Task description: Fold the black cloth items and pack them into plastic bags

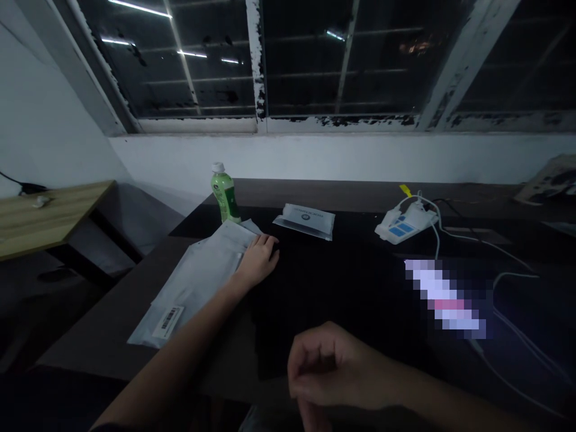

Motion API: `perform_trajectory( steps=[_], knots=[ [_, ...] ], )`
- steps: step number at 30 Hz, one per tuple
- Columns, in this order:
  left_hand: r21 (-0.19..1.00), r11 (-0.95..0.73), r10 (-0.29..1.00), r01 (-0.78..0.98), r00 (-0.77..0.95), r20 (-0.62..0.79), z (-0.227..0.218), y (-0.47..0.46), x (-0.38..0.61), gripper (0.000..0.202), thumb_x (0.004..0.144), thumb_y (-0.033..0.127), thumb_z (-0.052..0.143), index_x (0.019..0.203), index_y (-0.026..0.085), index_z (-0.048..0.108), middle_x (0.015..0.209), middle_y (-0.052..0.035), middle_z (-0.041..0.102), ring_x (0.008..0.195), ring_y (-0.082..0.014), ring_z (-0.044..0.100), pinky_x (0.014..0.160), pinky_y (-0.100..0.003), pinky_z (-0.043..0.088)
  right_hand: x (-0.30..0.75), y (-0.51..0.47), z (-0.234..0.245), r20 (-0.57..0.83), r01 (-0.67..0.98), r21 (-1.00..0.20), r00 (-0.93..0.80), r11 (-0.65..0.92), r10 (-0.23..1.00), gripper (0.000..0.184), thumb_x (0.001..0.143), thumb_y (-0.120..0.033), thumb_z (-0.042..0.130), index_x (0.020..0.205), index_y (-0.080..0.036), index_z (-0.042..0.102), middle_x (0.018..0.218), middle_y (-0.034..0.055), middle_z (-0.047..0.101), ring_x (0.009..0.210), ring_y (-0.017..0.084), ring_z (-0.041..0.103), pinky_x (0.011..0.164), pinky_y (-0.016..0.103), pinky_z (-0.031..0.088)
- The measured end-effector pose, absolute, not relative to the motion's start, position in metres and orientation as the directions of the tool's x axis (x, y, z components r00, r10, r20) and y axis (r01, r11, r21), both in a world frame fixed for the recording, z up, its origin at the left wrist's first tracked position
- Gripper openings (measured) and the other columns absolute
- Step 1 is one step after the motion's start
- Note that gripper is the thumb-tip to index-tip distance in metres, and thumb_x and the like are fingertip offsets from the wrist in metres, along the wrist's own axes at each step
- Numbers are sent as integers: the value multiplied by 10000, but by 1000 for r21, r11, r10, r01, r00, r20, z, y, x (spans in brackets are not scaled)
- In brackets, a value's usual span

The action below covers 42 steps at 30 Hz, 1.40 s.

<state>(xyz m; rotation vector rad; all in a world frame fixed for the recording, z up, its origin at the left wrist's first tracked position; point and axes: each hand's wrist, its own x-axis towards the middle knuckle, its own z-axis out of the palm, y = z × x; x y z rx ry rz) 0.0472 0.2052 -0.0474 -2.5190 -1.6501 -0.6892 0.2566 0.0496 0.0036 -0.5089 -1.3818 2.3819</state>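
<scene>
My left hand (pixel 258 259) rests palm down on the far end of a stack of clear plastic packets (pixel 198 282) with a barcode label, at the left of the dark table (pixel 342 288). Its fingers lie together and curl over the edge onto a black mat. My right hand (pixel 333 366) hovers close to the camera at the table's near edge. Its fingers are curled loosely inward and nothing shows in them. A green bottle (pixel 225 193) with a white cap stands just beyond the packets.
A small flat packet (pixel 306 221) lies beyond my left hand. A white power strip (pixel 405 223) with blue switches and white cables sits at the right. A blurred lit patch (pixel 445 297) lies right of centre. A wooden table (pixel 45 216) stands left; dark windows behind.
</scene>
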Motion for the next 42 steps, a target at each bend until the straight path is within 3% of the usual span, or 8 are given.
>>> perform_trajectory(
  steps=[8, 12, 15, 20, 25, 30, 33, 42],
  knots=[
    [191, -427, 863, 884, 334, 379, -45, 203, 48, 234, 900, 193, 524, 1129, 178, 572, 1130, -100, 601, 1097, -272, 551, 986, -429, 463, 253, 47, 3, -140, -99, -894, -865, -438, 483, 280, 817, -380, 711, 854, -149, 556, 598, -19, 653, 448, 94, 610, 465, 183, 458],
    [191, -428, 862, 883, 336, 379, -46, 203, 48, 238, 901, 198, 519, 1131, 174, 574, 1137, -106, 599, 1113, -277, 542, 996, -436, 458, 235, 29, -8, -21, 80, -995, -702, 50, 712, 190, 865, -337, 643, 827, -176, 549, 638, -10, 659, 510, 113, 639, 476, 182, 455],
    [196, -429, 861, 882, 334, 384, -46, 202, 47, 251, 900, 201, 519, 1144, 180, 571, 1155, -107, 602, 1129, -278, 539, 994, -434, 461, 211, 14, -30, 359, 341, -638, -662, 691, 658, 187, 949, -281, 506, 822, -164, 578, 596, 5, 628, 444, 115, 576, 391, 201, 364],
    [227, -435, 856, 871, 322, 404, -44, 202, 44, 317, 905, 205, 518, 1221, 179, 539, 1201, -117, 618, 1176, -278, 540, 1029, -456, 433, 188, 7, -55, 515, 327, -164, -776, 931, 363, 163, 956, -291, 468, 895, -187, 578, 748, 19, 656, 626, 150, 614, 569, 253, 494],
    [307, -442, 850, 843, 285, 442, -36, 205, 40, 269, 882, 161, 522, 1143, 186, 583, 1110, -104, 662, 1097, -267, 588, 995, -455, 455, 216, 20, -43, 411, 394, -146, -810, 907, 418, 243, 943, -396, 482, 865, -186, 577, 662, 20, 626, 525, 154, 556, 516, 283, 434],
    [443, -434, 863, 785, 221, 455, -23, 208, 38, 329, 776, 68, 558, 1072, 204, 608, 1000, -47, 706, 988, -220, 640, 910, -379, 509, 282, 56, -7, 226, 603, -258, -722, 755, 654, 183, 919, -88, 432, 939, -176, 591, 762, 40, 672, 601, 153, 628, 557, 256, 436],
    [512, -408, 885, 756, 189, 426, -14, 206, 35, 310, 725, 67, 579, 993, 208, 648, 944, -27, 725, 880, -208, 663, 829, -353, 530, 328, 102, 6, 271, 690, -353, -571, 632, 774, 408, 833, 26, 348, 1085, -184, 591, 982, 69, 682, 831, 165, 670, 756, 287, 506],
    [728, -321, 947, 606, 181, 267, -6, 194, 34, 177, 813, 195, 521, 950, 194, 634, 561, 38, 639, 520, -164, 666, 538, -274, 547, 410, 216, -35, 383, 868, -230, -334, 439, 861, 270, 917, -181, 442, 1061, -150, 668, 1106, 141, 694, 1067, 262, 628, 965, 416, 449]
  ],
)
